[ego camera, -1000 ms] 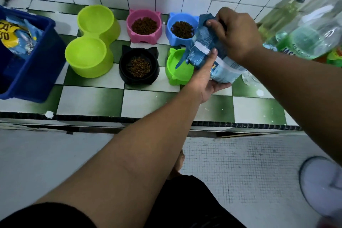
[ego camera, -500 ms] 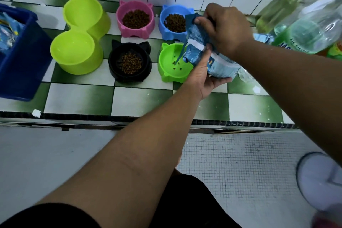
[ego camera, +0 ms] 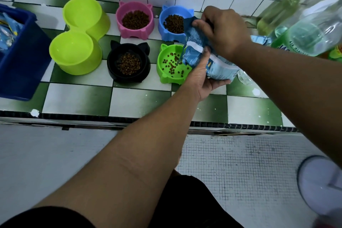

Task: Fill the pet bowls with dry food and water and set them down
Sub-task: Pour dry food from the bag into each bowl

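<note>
A blue food pouch is tilted over the green cat-ear bowl, and brown kibble lies scattered in that bowl. My left hand cups the pouch from below. My right hand pinches its torn top. The pink bowl, the blue bowl and the black bowl each hold kibble. The yellow-green double bowl holds no kibble.
A dark blue crate with more pouches stands at the left of the green-and-white tiled ledge. Clear bottles stand at the right, one with a green label. A white tiled wall rises behind. A pale bucket stands on the floor below.
Kibble has poured from the pouch into the green bowl, which held none a second ago. Both hands have kept their hold on the tilted pouch.
</note>
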### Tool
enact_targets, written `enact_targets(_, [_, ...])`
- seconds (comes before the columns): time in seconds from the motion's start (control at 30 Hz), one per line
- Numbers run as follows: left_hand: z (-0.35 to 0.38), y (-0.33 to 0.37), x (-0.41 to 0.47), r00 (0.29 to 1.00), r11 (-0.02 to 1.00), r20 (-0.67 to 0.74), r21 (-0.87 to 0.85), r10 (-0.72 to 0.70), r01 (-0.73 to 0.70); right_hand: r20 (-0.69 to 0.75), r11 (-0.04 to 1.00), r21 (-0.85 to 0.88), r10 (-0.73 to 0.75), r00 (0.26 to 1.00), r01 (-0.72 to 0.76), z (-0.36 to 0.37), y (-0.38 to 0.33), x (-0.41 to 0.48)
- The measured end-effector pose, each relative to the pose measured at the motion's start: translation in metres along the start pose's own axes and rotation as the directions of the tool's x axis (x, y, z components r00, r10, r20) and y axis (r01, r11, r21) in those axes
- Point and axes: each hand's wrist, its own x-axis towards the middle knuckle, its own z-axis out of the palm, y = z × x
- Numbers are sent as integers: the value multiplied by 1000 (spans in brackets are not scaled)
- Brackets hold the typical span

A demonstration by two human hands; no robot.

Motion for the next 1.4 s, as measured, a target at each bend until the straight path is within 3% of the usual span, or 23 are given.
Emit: enact_targets(1.4, [0, -5, -3, 1000, 998, -18, -50, 21, -22, 13, 998, 38, -44, 999, 44, 0, 7, 3])
